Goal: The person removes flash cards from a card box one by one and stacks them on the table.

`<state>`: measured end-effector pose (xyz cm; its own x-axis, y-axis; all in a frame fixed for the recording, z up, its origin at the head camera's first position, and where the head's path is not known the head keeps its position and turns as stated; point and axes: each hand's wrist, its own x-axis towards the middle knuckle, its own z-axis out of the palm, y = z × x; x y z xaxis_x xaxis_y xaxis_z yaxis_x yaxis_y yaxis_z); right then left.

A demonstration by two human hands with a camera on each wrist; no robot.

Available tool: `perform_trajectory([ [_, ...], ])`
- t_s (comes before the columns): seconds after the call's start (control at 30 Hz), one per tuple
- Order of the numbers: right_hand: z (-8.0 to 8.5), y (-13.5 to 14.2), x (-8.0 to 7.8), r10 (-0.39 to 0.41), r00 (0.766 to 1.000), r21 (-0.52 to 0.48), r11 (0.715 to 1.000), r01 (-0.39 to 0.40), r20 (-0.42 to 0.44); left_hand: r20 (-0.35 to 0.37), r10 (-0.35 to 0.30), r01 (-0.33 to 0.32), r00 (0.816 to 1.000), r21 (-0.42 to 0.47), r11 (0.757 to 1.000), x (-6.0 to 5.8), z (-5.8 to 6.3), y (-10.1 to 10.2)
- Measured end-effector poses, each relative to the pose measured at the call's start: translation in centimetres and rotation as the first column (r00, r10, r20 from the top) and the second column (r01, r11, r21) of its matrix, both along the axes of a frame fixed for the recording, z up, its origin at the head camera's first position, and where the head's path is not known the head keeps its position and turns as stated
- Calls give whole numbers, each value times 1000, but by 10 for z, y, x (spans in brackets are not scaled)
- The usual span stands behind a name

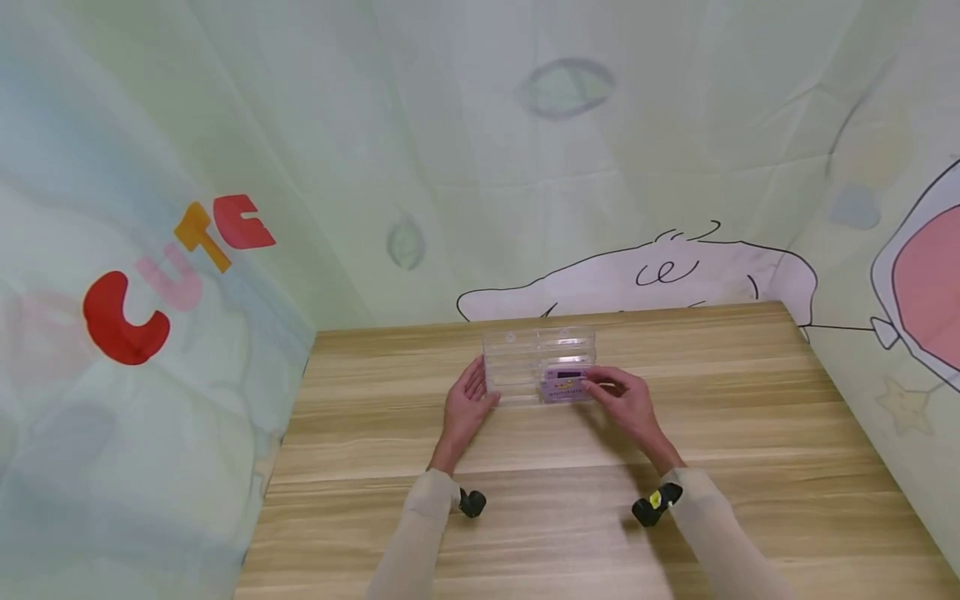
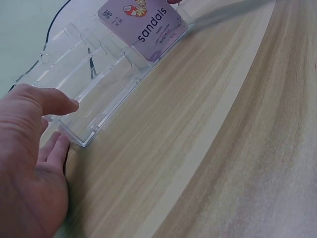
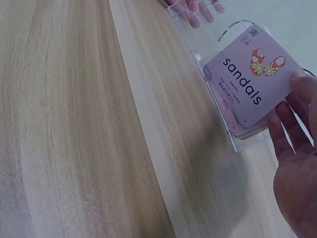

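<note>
A clear plastic tiered card rack (image 1: 512, 367) stands on the wooden table. My left hand (image 1: 467, 404) holds its left end, thumb in front and fingers at the side and behind. At the rack's right half, my right hand (image 1: 628, 407) pinches the edge of a purple flash card (image 3: 260, 74) printed "sandals" with a pair of red sandals. The card stands tilted in the front right compartment. Below and behind it, the edges of more cards (image 3: 225, 106) show in the same compartment. The left compartments (image 2: 104, 82) are see-through, with no cards in them.
The light wooden table (image 1: 540, 517) extends around the rack on all sides. A printed cloth backdrop (image 1: 450, 167) hangs behind the table's far edge and along its sides. Black wrist cameras (image 1: 472, 503) sit at both cuffs.
</note>
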<state>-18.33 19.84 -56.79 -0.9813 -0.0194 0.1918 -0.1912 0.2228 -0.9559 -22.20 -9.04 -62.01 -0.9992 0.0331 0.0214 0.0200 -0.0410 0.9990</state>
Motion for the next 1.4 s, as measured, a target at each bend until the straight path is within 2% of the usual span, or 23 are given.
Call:
perform_trajectory([
  [0.13, 10, -2, 3, 8, 1000, 10, 1000, -8, -14, 2, 2, -2, 1000, -6, 1000, 0, 0, 0],
  [0.3, 15, -2, 4, 9, 1000, 9, 1000, -9, -5, 23, -6, 6, 1000, 17, 1000, 0, 1, 0],
  [0.57, 21, 2, 2, -14, 1000, -16, 1000, 15, 22, 13, -11, 10, 1000, 62, 998, 0, 0, 1],
  [0.93, 24, 17, 2, -52, 994, -6, 999, 53, 95, 24, -6, 6, 1000, 26, 1000, 1, 2, 1],
  [1.17, -12, 39, -6, -87, 987, 24, 996, 84, 138, 20, -7, 6, 1000, 27, 1000, 2, 3, 1],
  [1.4, -19, 52, 4, -94, 979, 54, 995, 85, 180, 26, -12, 11, 1000, 39, 999, 2, 5, 2],
])
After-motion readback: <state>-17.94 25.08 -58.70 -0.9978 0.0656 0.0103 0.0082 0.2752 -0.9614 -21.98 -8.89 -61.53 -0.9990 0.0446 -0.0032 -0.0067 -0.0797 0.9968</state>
